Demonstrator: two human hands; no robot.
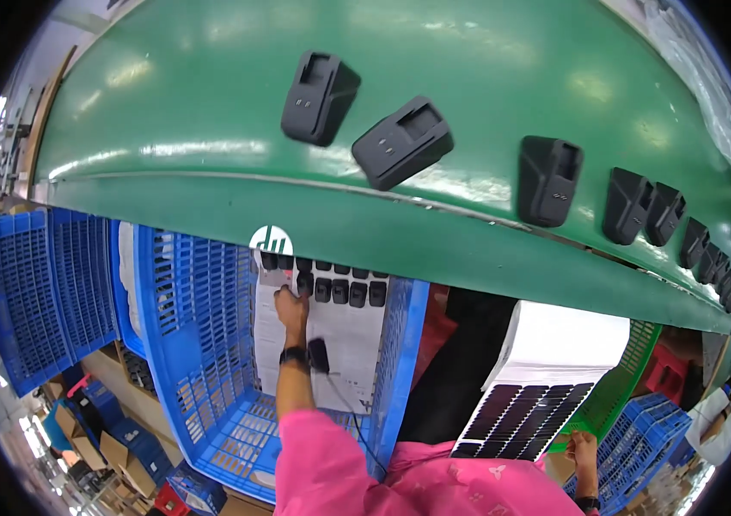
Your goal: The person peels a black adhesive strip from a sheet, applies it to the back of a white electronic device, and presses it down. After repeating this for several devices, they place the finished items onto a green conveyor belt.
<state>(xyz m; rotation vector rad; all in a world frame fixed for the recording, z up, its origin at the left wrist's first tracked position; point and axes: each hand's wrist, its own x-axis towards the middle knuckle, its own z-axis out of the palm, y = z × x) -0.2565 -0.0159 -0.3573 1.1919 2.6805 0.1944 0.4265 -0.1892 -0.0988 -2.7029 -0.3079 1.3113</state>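
A person's left hand (290, 307) reaches down into a tall blue crate (202, 344) and rests on a row of small black blocks (339, 288) lying on white paper sheets (344, 340) inside it. The fingertips touch the block at the left end of the lower row; whether they pinch it or only press on it cannot be told from here. A dark band sits on that wrist, and the sleeve is bright pink. A thin black cable (344, 400) trails across the paper beside the forearm.

The right hand (583, 447), low at the right, is closed around the near edge of a thick stack of white sheets (567, 344), whose top shows a grid of dark rectangles (524, 417). The stack sits over a green crate (627, 374).

Above both hands runs a wide green conveyor belt (211, 103), curved by the lens. On it stand dark grey plastic cradles (401, 142), two near the middle, one (548, 179) further right, and a close line of more trailing off toward the right edge.

A second blue crate (34, 292) stands to the left of the first. Cardboard boxes (116, 447) and smaller blue crates lie on the floor at lower left.
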